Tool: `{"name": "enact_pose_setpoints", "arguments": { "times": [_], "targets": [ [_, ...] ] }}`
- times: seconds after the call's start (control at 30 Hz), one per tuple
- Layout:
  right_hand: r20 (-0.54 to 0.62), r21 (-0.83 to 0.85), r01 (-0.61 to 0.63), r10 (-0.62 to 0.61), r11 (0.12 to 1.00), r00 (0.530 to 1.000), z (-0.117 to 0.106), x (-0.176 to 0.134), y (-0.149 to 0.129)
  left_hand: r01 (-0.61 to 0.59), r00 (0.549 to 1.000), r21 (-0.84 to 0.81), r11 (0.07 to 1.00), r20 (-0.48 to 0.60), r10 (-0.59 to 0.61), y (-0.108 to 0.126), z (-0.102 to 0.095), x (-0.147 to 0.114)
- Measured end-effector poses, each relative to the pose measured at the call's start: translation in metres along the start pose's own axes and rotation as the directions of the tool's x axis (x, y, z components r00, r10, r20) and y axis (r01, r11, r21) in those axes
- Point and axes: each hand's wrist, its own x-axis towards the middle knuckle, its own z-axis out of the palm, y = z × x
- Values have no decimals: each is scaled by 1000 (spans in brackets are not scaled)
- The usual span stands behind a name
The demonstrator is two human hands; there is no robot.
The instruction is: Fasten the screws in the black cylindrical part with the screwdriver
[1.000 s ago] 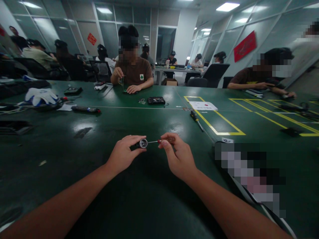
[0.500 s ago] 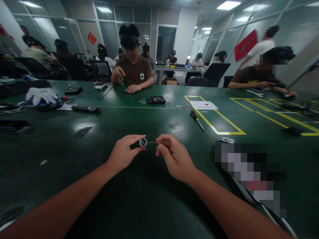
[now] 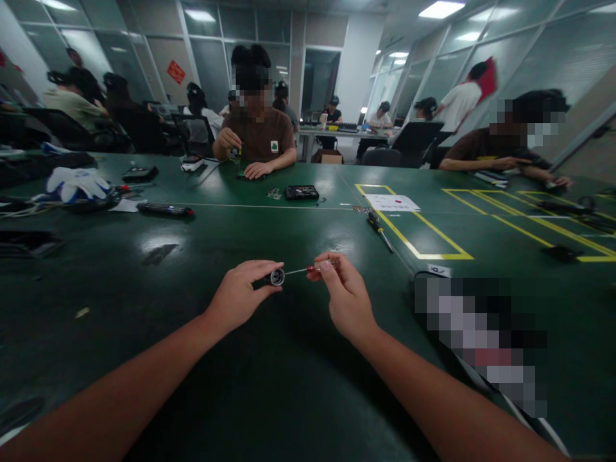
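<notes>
My left hand (image 3: 240, 292) is closed around a short round piece with a pale ring-shaped open end (image 3: 277, 277), whose kind I cannot make out. That open end faces me, and dark details show inside it. In my right hand (image 3: 347, 292) is a small screwdriver (image 3: 323, 265) with a clear and red handle, pinched between thumb and fingers. Its thin shaft points left, and the tip meets the side of the ring-shaped end. Whether the tip sits in a screw is too small to tell. Both hands are above the green table (image 3: 269, 410).
Beyond my hands lie a yellow-black screwdriver (image 3: 380, 231), a paper sheet (image 3: 392, 203) and an opened black device (image 3: 301, 192). White gloves (image 3: 79, 185) and a dark pen-like tool (image 3: 165, 210) are at left. A blurred-out object (image 3: 481, 346) lies near my right forearm. Co-workers sit across the table.
My right hand has turned and shifted slightly right, so the screwdriver's handle now tilts upward and shows more. My left hand has stayed nearly still with the round piece.
</notes>
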Motion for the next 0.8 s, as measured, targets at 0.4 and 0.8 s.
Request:
{"name": "enact_pose_setpoints", "arguments": {
  "times": [0.4, 0.8],
  "targets": [
    [-53, 440, -253, 307, 862, 950, -1, 15, 15, 10, 1000, 38, 999, -16, -10, -3, -4, 3],
    [-170, 126, -44, 65, 991, 983, 0, 8, 6, 36, 999, 38, 999, -40, -34, -2, -2, 2]
  ]
}}
